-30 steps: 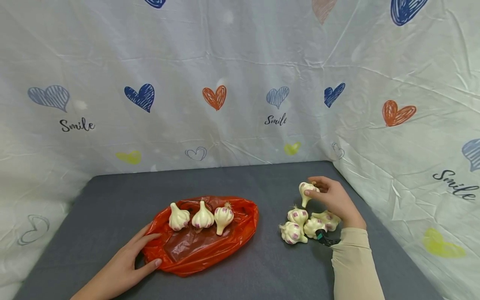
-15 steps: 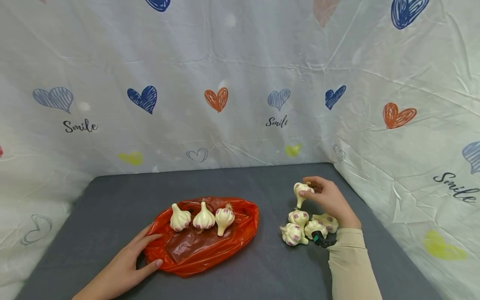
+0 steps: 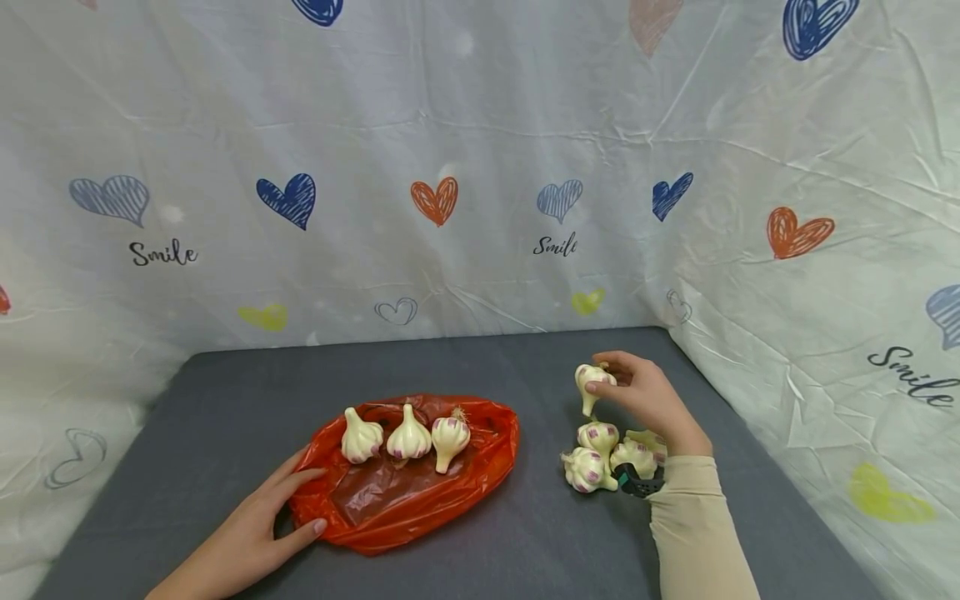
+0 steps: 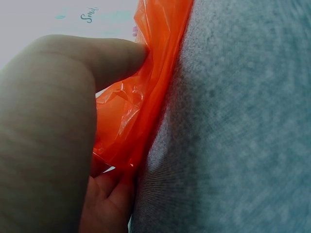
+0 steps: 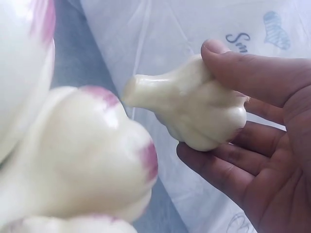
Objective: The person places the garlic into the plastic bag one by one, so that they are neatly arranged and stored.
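Note:
My right hand (image 3: 651, 402) pinches a garlic bulb (image 3: 592, 385) between thumb and fingertips, its stem pointing down, above the far side of a small garlic pile. In the right wrist view the held white bulb (image 5: 194, 114) shows its stem towards the piled bulbs (image 5: 92, 155), which have purple patches. At the left end of a red plastic bag (image 3: 435, 518), my left hand (image 3: 251, 527) grips the rim, thumb on the near side and fingers farther back. The left wrist view has the thumb (image 4: 114, 60) against the bag's crinkled film. Three garlic bulbs (image 3: 408, 436) lie in a row on the bag.
Several garlic bulbs (image 3: 585, 471) are clustered on the grey tabletop (image 3: 525, 550) right of the bag, partly behind the right wrist's black strap (image 3: 639, 482). A white curtain (image 3: 480, 275) printed with hearts stands behind the table and along its sides.
My right hand has moved a little left with the garlic bulb, now over the far side of the pile. The left hand stays at the bag; the view has shifted slightly.

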`<action>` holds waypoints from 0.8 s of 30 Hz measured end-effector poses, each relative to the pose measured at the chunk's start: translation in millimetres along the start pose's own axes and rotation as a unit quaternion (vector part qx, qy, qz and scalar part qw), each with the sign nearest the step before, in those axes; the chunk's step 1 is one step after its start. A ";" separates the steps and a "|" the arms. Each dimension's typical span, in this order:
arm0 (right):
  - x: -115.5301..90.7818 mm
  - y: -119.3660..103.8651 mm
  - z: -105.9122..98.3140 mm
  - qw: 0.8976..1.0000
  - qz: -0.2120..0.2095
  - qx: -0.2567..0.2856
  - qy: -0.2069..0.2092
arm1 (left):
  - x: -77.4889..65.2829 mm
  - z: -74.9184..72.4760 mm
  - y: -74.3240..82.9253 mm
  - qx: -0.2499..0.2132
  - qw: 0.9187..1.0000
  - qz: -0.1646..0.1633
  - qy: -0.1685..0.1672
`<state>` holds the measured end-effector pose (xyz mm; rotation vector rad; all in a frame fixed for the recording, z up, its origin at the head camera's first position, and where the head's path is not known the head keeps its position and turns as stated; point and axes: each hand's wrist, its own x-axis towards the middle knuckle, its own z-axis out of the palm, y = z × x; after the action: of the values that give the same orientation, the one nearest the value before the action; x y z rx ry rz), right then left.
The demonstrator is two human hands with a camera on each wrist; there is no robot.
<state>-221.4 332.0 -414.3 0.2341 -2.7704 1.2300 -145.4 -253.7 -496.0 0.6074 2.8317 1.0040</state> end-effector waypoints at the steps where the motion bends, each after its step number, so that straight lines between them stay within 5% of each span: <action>1: 0.4 -1.3 0.8 1.000 -0.002 0.000 -0.001 | -0.1 0.2 -0.3 -0.001 1.000 0.000 -0.001; 24: 4.9 -30.2 17.6 0.999 -0.034 0.007 -0.006 | -2.7 -0.4 2.6 -0.003 1.000 -0.001 0.001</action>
<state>-221.2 298.5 -403.4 0.3368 -2.7406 1.2356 -142.1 -253.2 -494.2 0.6047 2.8296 1.0117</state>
